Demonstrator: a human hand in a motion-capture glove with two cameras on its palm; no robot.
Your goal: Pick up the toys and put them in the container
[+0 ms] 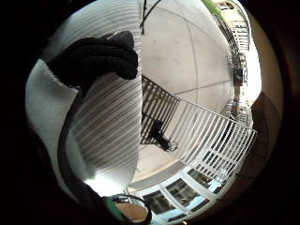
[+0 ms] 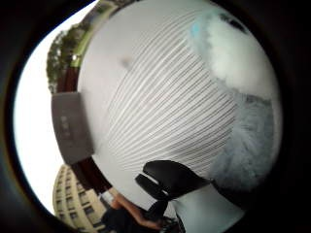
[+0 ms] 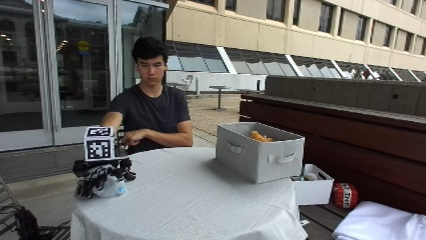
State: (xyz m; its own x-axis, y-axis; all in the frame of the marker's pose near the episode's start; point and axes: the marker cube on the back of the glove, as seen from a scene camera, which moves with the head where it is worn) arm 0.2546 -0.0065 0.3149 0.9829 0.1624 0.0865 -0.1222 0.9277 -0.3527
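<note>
Surface: a round table [image 3: 193, 200] covered with a white, finely striped cloth is seen in the outside view, with a person seated at its far side.
Container: a grey fabric box with cut-out handles [image 3: 259, 150] stands on the right part of the surface, toward the far side; something orange [image 3: 259, 136] is visible inside it, near the far wall.
Right hand: the black-gloved right hand [image 3: 103, 177] is lowered at the near left edge of the surface, fingers pointing down.
Toy: a fluffy white and pale grey-blue plush toy [image 3: 110, 189] lies on the cloth at the left edge, directly under the gloved hand; in the thumb-side palm view its fur [image 2: 243, 97] is shown close to the palm against the striped cloth.
Grip: the gloved fingers are curled down around the plush toy and touch it; a bent black finger [image 1: 93, 58] is seen over the cloth in the little-finger-side palm view.
Other hand: the bare hand [image 3: 133, 136] is held above the far left of the surface, apart from the toy.
Beside the surface: a small white box [image 3: 313, 187] with small items inside sits on a dark wooden bench at the right, just past the cloth's edge, with a red ball [image 3: 344, 195] next to it.
</note>
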